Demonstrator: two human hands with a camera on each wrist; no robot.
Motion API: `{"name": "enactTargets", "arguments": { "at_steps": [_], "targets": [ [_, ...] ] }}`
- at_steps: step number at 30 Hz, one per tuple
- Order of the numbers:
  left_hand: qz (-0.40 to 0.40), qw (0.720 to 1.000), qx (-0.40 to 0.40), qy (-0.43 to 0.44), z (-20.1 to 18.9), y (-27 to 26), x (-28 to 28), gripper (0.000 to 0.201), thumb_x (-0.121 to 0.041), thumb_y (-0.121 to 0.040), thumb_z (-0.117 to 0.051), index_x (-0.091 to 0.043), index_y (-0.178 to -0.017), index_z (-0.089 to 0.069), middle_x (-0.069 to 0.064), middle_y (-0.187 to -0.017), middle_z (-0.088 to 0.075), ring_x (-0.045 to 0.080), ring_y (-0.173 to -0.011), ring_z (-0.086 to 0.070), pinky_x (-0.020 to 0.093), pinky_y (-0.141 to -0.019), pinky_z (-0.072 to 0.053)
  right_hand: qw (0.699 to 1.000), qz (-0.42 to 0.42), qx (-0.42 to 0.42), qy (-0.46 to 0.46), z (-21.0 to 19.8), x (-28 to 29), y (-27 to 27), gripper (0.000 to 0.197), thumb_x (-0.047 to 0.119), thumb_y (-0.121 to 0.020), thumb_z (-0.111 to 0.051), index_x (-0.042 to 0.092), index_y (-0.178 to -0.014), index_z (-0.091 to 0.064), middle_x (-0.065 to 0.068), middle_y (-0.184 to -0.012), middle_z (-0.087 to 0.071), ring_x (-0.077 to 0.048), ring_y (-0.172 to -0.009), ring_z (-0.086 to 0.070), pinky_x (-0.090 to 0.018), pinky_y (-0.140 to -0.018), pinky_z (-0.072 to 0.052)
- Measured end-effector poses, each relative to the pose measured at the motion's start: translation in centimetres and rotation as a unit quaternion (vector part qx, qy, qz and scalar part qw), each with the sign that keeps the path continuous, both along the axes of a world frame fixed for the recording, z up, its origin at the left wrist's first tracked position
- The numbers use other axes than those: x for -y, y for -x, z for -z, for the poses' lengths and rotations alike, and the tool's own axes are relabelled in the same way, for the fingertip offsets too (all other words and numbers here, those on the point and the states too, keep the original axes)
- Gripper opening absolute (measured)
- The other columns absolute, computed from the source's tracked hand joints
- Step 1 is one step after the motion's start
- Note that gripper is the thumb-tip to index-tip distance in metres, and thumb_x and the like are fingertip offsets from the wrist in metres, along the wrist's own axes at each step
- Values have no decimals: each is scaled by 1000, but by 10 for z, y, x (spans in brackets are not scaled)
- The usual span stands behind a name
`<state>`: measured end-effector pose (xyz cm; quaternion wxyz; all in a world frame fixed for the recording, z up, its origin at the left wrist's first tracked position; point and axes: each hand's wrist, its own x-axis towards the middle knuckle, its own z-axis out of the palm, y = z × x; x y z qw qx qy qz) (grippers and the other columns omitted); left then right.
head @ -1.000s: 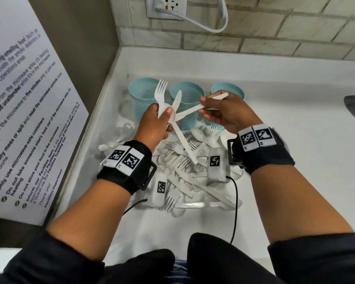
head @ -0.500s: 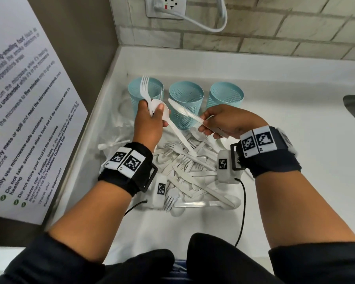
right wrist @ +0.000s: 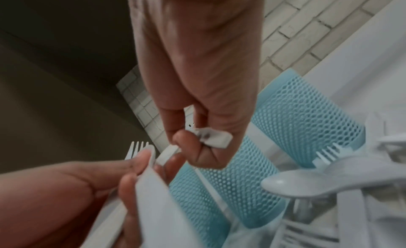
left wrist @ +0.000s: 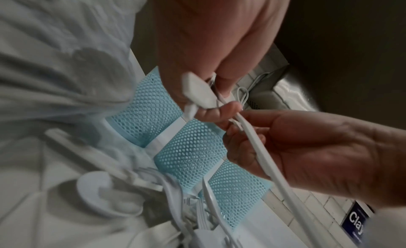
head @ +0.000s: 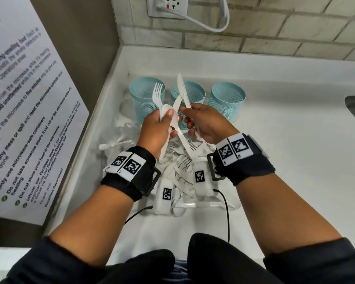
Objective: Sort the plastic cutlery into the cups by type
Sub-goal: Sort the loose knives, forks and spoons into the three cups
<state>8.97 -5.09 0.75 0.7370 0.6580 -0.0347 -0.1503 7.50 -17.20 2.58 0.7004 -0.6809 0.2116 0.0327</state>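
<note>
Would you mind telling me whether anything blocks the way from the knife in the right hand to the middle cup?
Nothing visible does. The right hand pinches the knife with its blade up, in front of the middle cup, whose mouth is open. The left hand, holding a fork and spoon, sits to the left of that path.

"Do not store your food" on notice (head: pixel 29 128)
</note>
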Motion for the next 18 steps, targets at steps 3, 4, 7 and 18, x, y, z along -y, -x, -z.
{"name": "enactTargets", "arguments": {
  "at_steps": [3, 4, 7, 18],
  "targets": [
    [10, 1000, -15, 13, -1, 2, -1, 16, -19, -99, -41, -12, -104, -55, 7, -90, -64, 11, -70, -57, 13, -52, -49, 999, 26, 18, -27, 1, -3, -2, 14, 15, -92, -56, 12, -79, -58, -2, -61, -47, -5, -42, -38, -15, -36, -32],
    [13, 1000, -20, 17, -1, 2, -1, 16, -20, -100, -41, -13, -103, -55, 5, -87, -64, 11, -70, -58, 13, -52, -49, 999, 32, 22, -32, 2, -4, -2, 15, 14, -92, -58, 12, -77, -58, -2, -60, -46, -5, -41, -38, -14, -36, -32],
    [21, 999, -24, 19, -1, 2, 0, 19, -21, -100, -41, -18, -90, -57, 4, -84, -61, 12, -69, -57, 14, -51, -50, 997, 57, 30, -38, 5, -5, -3, 18, 11, -89, -61, 12, -72, -57, 0, -57, -43, -5, -40, -37, -14, -34, -31],
    [21, 999, -24, 3, 1, 2, 2, 17, -19, -99, -43, -15, -91, -58, 4, -79, -64, 9, -57, -63, 18, -48, -51, 998, 21, 4, -63, 3, -3, -8, 16, 9, -90, -58, 7, -75, -58, -2, -56, -48, -5, -38, -42, -15, -33, -33]
  ]
}}
